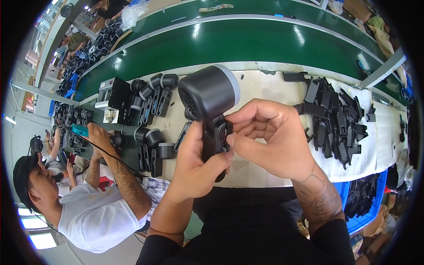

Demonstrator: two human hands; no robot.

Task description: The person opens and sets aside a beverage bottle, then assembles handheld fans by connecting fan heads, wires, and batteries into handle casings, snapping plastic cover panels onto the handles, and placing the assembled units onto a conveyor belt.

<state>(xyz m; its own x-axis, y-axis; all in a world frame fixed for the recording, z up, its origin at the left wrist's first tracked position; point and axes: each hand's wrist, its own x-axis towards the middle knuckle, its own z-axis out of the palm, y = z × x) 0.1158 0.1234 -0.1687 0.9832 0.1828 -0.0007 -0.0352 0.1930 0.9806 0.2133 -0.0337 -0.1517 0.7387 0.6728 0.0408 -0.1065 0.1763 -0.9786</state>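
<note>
At the table's left end, a co-worker in a white shirt (101, 221) and dark cap has both hands near a teal object (80, 130). Next on the table (260, 172), toward its far left corner, stands a black-and-silver machine (115, 102). Just right of it, nearer the far edge, lies a group of finished-looking units (164, 100) with round black heads and slim handles; a second group (155, 161) lies closer to the near edge.

Around the middle of the near edge, the left hand (194, 170) has its fingers wrapped about the handle of a black device (207, 93), thumb across the front. The device is held up above the table, its wide drum-shaped head on top, with a vented left end and a grey rim on the right. The right hand (274, 137) brings thumb and forefinger to the handle's right side; whether these fingers pinch a small part there, I cannot tell.

Farther right, a loose pile of angular black parts (321, 110) spreads toward the table's right end. Below the near right corner sits a blue crate (380, 198) with more dark pieces inside.
</note>
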